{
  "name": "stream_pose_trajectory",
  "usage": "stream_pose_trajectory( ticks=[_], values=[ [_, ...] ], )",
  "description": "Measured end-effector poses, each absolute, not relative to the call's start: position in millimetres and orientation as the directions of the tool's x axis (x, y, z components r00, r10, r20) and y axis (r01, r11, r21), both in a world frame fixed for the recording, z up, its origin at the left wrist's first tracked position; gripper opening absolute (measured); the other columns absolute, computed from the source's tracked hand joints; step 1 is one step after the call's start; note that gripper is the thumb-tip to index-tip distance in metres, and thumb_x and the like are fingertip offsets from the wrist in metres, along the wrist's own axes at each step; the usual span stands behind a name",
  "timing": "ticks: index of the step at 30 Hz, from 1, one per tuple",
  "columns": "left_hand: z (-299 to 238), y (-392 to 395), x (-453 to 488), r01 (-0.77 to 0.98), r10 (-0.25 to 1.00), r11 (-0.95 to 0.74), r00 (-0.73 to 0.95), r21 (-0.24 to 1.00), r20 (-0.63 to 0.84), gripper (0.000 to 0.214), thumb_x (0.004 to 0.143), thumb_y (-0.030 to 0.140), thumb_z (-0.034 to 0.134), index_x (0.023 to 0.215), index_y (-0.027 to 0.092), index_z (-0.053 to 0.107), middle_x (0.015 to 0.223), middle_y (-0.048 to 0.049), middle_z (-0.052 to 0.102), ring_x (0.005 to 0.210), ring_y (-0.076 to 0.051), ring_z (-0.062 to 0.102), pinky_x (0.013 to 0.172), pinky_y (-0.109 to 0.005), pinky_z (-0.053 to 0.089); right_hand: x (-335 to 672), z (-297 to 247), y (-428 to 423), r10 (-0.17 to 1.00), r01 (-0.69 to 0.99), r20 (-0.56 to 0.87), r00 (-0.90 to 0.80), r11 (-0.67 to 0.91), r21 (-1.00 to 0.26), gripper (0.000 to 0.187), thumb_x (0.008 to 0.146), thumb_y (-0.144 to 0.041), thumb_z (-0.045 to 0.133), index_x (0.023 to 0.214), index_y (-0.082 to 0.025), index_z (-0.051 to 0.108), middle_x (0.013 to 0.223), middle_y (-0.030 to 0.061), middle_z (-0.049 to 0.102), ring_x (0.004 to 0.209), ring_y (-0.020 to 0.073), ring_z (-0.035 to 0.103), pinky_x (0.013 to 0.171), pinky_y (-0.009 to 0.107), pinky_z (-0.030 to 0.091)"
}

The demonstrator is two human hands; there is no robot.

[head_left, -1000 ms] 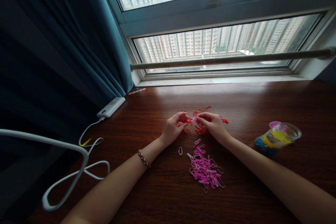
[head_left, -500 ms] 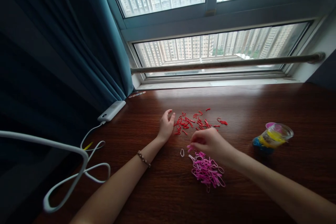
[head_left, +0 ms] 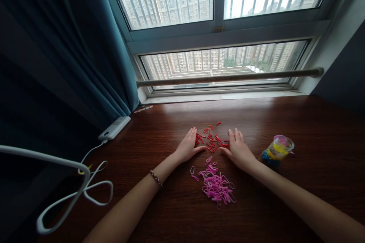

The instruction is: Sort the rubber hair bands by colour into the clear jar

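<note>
Small red rubber bands [head_left: 212, 142] lie loosely scattered on the dark wooden tabletop [head_left: 159, 129]. At their left edge rests my left hand [head_left: 188, 146], palm down, fingers forward and thumb stretched out toward the middle. My right hand [head_left: 238, 150] lies on their right side with fingers spread, its thumb pointing inward. Both hands touch or partly cover bands at the edges of the red group. Nearer to me is a heap of pink rubber bands [head_left: 218, 188]. A pale band and a pink one [head_left: 195, 177] sit just left of that heap.
A clear plastic cup [head_left: 278, 150] with yellow, blue and pink contents stands on the right. On the left are a white device [head_left: 114, 128] and its looped white cable [head_left: 98, 193], beside a blue curtain [head_left: 119, 64]. A window with a metal rail [head_left: 228, 79] lies beyond.
My right hand has left the pink heap and moved to the right side of the red bands. My left hand has turned palm down, and the red bands are closer together. The view has shifted.
</note>
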State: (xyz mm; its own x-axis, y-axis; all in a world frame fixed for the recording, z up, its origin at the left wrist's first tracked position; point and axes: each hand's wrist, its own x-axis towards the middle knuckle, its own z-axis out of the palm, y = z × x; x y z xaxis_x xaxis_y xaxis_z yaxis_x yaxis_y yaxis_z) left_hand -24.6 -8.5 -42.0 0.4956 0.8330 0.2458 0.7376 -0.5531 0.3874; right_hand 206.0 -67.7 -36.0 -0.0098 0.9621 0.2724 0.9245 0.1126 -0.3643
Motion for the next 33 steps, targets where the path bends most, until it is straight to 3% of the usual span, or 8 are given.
stream_pose_trajectory(
  ticks=[3, 7, 10, 14, 19, 25, 29, 33],
  values=[
    [-43.2, 1.9, -10.6, 0.706, 0.824, -0.567, 0.502, 0.424, 0.265, 0.079, 0.069, 0.055, 0.056, 0.128, 0.007, 0.034, 0.137, -0.0214, 0.030, 0.130, -0.029, 0.021, 0.106, -0.044, 0.023, 200.2, -47.6, -48.9, 0.979, 0.930, 0.200, -0.033, 0.104, -0.354, 0.077, 0.078, -0.053, 0.046, 0.131, 0.000, 0.029, 0.135, 0.0294, 0.027, 0.128, 0.0376, 0.017, 0.099, 0.050, 0.023],
    [-42.7, 21.0, 10.5, 0.529, 0.804, -0.584, 0.479, 0.616, 0.352, 0.055, 0.071, 0.035, 0.061, 0.118, 0.011, 0.046, 0.129, -0.0182, 0.043, 0.124, -0.027, 0.035, 0.104, -0.043, 0.028, 175.2, -46.1, -17.0, 0.948, 0.797, 0.293, -0.123, 0.270, -0.540, 0.066, 0.081, -0.044, 0.045, 0.128, 0.001, 0.034, 0.135, 0.0272, 0.029, 0.129, 0.0324, 0.020, 0.102, 0.046, 0.020],
    [-39.6, 33.4, 17.6, 0.444, 0.810, -0.568, 0.448, 0.693, 0.377, 0.035, 0.079, 0.023, 0.050, 0.113, 0.014, 0.049, 0.114, -0.0135, 0.058, 0.106, -0.021, 0.054, 0.093, -0.038, 0.042, 162.4, -37.3, 4.6, 0.927, 0.714, 0.340, -0.158, 0.345, -0.609, 0.051, 0.084, -0.035, 0.041, 0.125, -0.006, 0.040, 0.128, 0.0209, 0.043, 0.122, 0.0253, 0.035, 0.099, 0.040, 0.029],
    [-26.9, 27.7, 5.6, 0.411, 0.851, -0.514, 0.355, 0.753, 0.387, 0.032, 0.086, 0.022, 0.036, 0.114, 0.012, 0.045, 0.102, -0.0129, 0.064, 0.093, -0.018, 0.061, 0.083, -0.035, 0.048, 166.9, -16.5, 2.6, 0.912, 0.640, 0.393, -0.115, 0.371, -0.673, 0.039, 0.088, -0.029, 0.032, 0.119, -0.011, 0.045, 0.115, 0.0152, 0.056, 0.105, 0.0197, 0.053, 0.088, 0.033, 0.041],
    [-1.7, -39.3, -32.5, 0.439, 0.890, -0.453, 0.273, 0.776, 0.365, 0.030, 0.083, 0.030, 0.044, 0.109, 0.016, 0.052, 0.107, -0.0085, 0.062, 0.101, -0.019, 0.057, 0.091, -0.035, 0.044, 198.2, 9.6, -69.1, 0.908, 0.484, 0.389, -0.157, 0.414, -0.771, 0.032, 0.089, -0.032, 0.032, 0.099, -0.016, 0.057, 0.093, 0.0073, 0.065, 0.085, 0.0178, 0.060, 0.076, 0.029, 0.046],
    [-10.0, -137.9, -51.9, 0.735, 0.940, -0.318, 0.326, 0.598, 0.100, 0.050, 0.081, 0.041, 0.046, 0.125, 0.016, 0.042, 0.135, -0.0122, 0.038, 0.126, -0.026, 0.031, 0.104, -0.045, 0.028, 206.0, -3.7, -151.0, 0.849, 0.569, 0.229, -0.476, 0.496, -0.657, 0.037, 0.088, -0.032, 0.036, 0.120, -0.017, 0.047, 0.124, 0.0106, 0.049, 0.115, 0.0201, 0.045, 0.097, 0.034, 0.037],
    [-20.2, -156.9, -29.3, 0.699, 0.864, -0.438, 0.502, 0.566, 0.049, 0.072, 0.076, 0.046, 0.052, 0.135, 0.016, 0.023, 0.143, -0.0130, 0.018, 0.132, -0.026, 0.013, 0.107, -0.047, 0.021, 186.4, -17.5, -153.1, 0.785, 0.630, 0.220, -0.579, 0.602, -0.491, 0.053, 0.085, -0.036, 0.043, 0.131, -0.011, 0.036, 0.138, 0.0145, 0.031, 0.129, 0.0253, 0.021, 0.106, 0.042, 0.024],
    [-19.2, -156.7, -4.1, 0.590, 0.778, -0.527, 0.625, 0.611, 0.067, 0.091, 0.065, 0.044, 0.066, 0.136, 0.015, 0.018, 0.142, -0.0161, 0.019, 0.132, -0.028, 0.015, 0.107, -0.047, 0.022, 190.8, -11.2, -159.3, 0.717, 0.525, 0.244, -0.653, 0.661, -0.536, 0.044, 0.087, -0.028, 0.039, 0.129, -0.015, 0.038, 0.134, 0.0115, 0.039, 0.126, 0.0201, 0.031, 0.104, 0.038, 0.030]
  ],
)
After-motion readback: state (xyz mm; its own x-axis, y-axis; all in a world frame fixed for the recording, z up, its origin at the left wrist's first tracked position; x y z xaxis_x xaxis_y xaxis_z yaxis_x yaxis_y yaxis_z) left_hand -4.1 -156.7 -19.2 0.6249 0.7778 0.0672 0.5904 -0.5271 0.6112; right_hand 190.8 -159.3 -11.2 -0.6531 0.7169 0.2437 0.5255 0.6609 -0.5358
